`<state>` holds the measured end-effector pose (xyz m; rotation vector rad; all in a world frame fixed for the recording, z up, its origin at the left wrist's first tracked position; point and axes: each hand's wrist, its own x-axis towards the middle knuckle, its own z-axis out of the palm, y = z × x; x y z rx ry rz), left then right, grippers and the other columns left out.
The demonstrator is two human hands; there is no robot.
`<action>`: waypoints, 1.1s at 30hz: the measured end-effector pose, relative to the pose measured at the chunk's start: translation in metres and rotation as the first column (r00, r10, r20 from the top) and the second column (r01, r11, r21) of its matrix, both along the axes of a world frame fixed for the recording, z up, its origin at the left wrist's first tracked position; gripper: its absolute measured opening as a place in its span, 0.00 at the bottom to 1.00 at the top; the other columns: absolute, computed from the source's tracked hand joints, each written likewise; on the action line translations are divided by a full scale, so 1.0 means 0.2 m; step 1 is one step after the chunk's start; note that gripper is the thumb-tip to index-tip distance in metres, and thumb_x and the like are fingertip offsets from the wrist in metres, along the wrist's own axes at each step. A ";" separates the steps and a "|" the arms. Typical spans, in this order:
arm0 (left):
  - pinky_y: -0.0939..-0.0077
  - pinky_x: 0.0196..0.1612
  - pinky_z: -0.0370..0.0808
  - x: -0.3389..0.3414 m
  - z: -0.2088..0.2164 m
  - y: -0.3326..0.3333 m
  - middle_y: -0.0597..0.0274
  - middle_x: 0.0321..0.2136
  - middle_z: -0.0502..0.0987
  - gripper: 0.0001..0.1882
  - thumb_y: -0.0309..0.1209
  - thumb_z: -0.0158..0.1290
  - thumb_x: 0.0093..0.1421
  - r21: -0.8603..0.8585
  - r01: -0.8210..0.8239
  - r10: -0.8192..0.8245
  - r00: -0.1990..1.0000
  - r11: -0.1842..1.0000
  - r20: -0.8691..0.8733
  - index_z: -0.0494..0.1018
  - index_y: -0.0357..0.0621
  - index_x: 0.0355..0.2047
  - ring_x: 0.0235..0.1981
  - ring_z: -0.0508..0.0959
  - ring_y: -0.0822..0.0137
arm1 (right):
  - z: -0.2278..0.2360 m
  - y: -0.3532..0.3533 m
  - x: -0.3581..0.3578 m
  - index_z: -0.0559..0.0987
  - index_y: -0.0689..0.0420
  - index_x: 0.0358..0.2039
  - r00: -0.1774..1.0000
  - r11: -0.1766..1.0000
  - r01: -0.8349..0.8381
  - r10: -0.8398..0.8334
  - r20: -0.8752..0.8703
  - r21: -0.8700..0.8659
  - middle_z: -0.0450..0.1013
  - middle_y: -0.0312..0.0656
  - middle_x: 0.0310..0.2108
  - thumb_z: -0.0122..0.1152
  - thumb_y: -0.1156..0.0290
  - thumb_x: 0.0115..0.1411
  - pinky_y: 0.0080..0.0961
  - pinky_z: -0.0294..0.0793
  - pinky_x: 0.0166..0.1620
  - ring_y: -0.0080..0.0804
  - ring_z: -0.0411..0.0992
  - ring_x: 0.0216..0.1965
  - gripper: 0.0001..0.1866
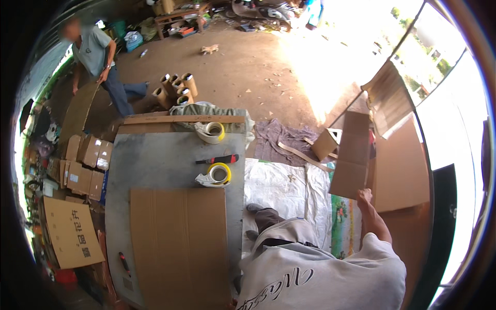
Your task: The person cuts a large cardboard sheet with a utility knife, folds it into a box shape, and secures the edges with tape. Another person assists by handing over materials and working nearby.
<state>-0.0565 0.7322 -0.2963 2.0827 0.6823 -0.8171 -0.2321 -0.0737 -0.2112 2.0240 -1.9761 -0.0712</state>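
My right hand (364,196) is closed on the lower edge of a brown cardboard sheet (350,155), which stands upright at the right. My forearm reaches out to it from a grey sleeve. More large cardboard sheets (400,165) lean just right of and behind it. My left hand is out of view. On the grey table (170,160) to the left lies a flat cardboard sheet (178,248). Beyond it are a tape roll in a dispenser (214,175), a red-and-black cutter (223,159) and another tape roll (211,132).
A second cutter (124,263) lies near the table's left edge. Cardboard boxes (85,173) are piled left of the table. Cardboard tubes (175,90) stand behind it. At far left another person (98,57) holds a cardboard sheet (80,111). A small animal (209,49) is on the dirt floor.
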 end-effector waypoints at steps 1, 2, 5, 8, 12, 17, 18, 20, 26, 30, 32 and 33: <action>0.60 0.41 0.75 0.00 0.02 0.06 0.51 0.37 0.79 0.16 0.36 0.53 0.53 0.065 0.039 -0.040 0.999 0.997 0.014 0.77 0.42 0.39 0.40 0.78 0.52 | 0.12 0.16 0.27 0.79 0.57 0.27 0.890 0.876 0.425 -0.360 0.280 -0.227 0.76 0.49 0.26 0.60 0.68 0.51 0.41 0.75 0.38 0.48 0.77 0.35 0.07; 0.60 0.42 0.75 0.00 0.02 0.05 0.50 0.38 0.79 0.16 0.36 0.53 0.52 0.089 0.099 -0.100 0.995 0.991 -0.002 0.77 0.41 0.39 0.41 0.78 0.51 | 0.07 0.11 0.27 0.79 0.58 0.27 0.920 0.958 0.268 -0.221 0.323 -0.106 0.76 0.50 0.26 0.58 0.68 0.49 0.41 0.75 0.38 0.49 0.76 0.34 0.07; 0.58 0.43 0.75 -0.01 0.03 0.02 0.47 0.38 0.79 0.17 0.36 0.53 0.51 0.189 0.232 -0.225 0.973 0.954 -0.057 0.77 0.41 0.40 0.41 0.78 0.49 | -0.13 -0.02 0.52 0.76 0.60 0.25 0.876 0.930 -0.245 0.091 0.473 0.274 0.72 0.54 0.24 0.54 0.70 0.40 0.44 0.73 0.35 0.56 0.73 0.31 0.10; 0.57 0.45 0.75 0.07 0.05 0.00 0.45 0.38 0.78 0.18 0.36 0.53 0.50 0.271 0.366 -0.341 0.930 0.890 -0.135 0.77 0.40 0.40 0.42 0.78 0.47 | -0.21 0.09 1.36 0.73 0.60 0.26 0.559 0.768 -0.638 0.417 0.716 0.051 0.73 0.52 0.25 0.56 0.74 0.43 0.43 0.72 0.34 0.54 0.72 0.30 0.07; 0.55 0.47 0.75 0.04 0.02 0.00 0.41 0.39 0.78 0.20 0.35 0.53 0.48 0.325 0.461 -0.400 0.885 0.826 -0.237 0.78 0.38 0.40 0.44 0.78 0.45 | 0.22 0.51 2.59 0.75 0.59 0.45 0.234 0.377 -0.926 0.572 0.786 0.002 0.72 0.50 0.42 0.68 0.72 0.48 0.42 0.71 0.48 0.52 0.70 0.47 0.22; 0.53 0.48 0.75 0.10 -0.10 -0.23 0.38 0.41 0.78 0.18 0.35 0.52 0.50 0.331 0.190 -0.221 0.973 0.924 0.059 0.78 0.39 0.39 0.45 0.77 0.41 | 0.30 0.74 3.37 0.71 0.61 0.47 0.057 0.101 -0.994 0.819 0.571 -0.045 0.72 0.51 0.45 0.74 0.62 0.44 0.44 0.62 0.57 0.49 0.67 0.52 0.32; 0.53 0.48 0.75 0.14 -0.11 -0.31 0.38 0.42 0.77 0.18 0.36 0.52 0.51 0.320 0.146 -0.201 0.969 0.936 0.146 0.78 0.39 0.39 0.46 0.77 0.41 | 0.24 0.75 3.45 0.71 0.61 0.46 0.059 0.096 -0.995 0.834 0.548 -0.039 0.72 0.52 0.45 0.74 0.61 0.43 0.45 0.61 0.57 0.49 0.67 0.52 0.32; 0.51 0.49 0.75 0.31 -0.09 -0.48 0.38 0.45 0.77 0.19 0.38 0.51 0.55 0.308 0.255 -0.337 0.907 0.917 0.251 0.77 0.40 0.42 0.47 0.76 0.40 | -0.02 0.62 3.59 0.72 0.61 0.45 0.176 0.156 -0.984 0.849 0.499 0.083 0.74 0.54 0.43 0.73 0.63 0.43 0.46 0.61 0.57 0.52 0.69 0.51 0.30; 0.45 0.53 0.72 0.42 0.13 -0.94 0.38 0.50 0.74 0.27 0.46 0.47 0.62 0.433 -0.183 0.098 0.973 0.882 0.210 0.67 0.44 0.56 0.50 0.74 0.35 | 0.00 0.70 3.77 0.72 0.58 0.43 -0.044 0.042 -0.990 0.814 0.579 -0.134 0.75 0.54 0.37 0.71 0.69 0.44 0.49 0.67 0.50 0.57 0.72 0.43 0.25; 0.44 0.53 0.71 0.48 0.26 -0.95 0.37 0.50 0.73 0.26 0.47 0.45 0.64 0.464 -0.090 0.084 0.996 0.881 0.034 0.66 0.45 0.57 0.50 0.73 0.34 | 0.23 0.78 4.12 0.71 0.59 0.43 -0.245 -0.119 -0.962 0.776 0.582 -0.247 0.74 0.56 0.37 0.65 0.73 0.46 0.49 0.68 0.49 0.58 0.72 0.43 0.22; 0.44 0.53 0.71 0.52 0.27 -0.96 0.36 0.50 0.73 0.26 0.46 0.44 0.64 0.466 -0.089 0.095 0.995 0.880 0.010 0.66 0.45 0.57 0.50 0.73 0.34 | 0.15 0.70 4.36 0.71 0.59 0.43 -0.168 -0.111 -0.984 0.826 0.538 -0.136 0.74 0.56 0.37 0.61 0.76 0.48 0.49 0.68 0.48 0.58 0.72 0.43 0.20; 0.44 0.53 0.71 0.54 0.29 -0.96 0.36 0.50 0.73 0.26 0.46 0.44 0.64 0.463 -0.058 0.060 0.998 0.884 0.010 0.66 0.45 0.56 0.50 0.73 0.33 | 0.09 0.65 4.42 0.71 0.59 0.43 -0.074 -0.078 -0.997 0.860 0.505 -0.013 0.74 0.57 0.38 0.58 0.77 0.48 0.49 0.68 0.49 0.58 0.72 0.43 0.19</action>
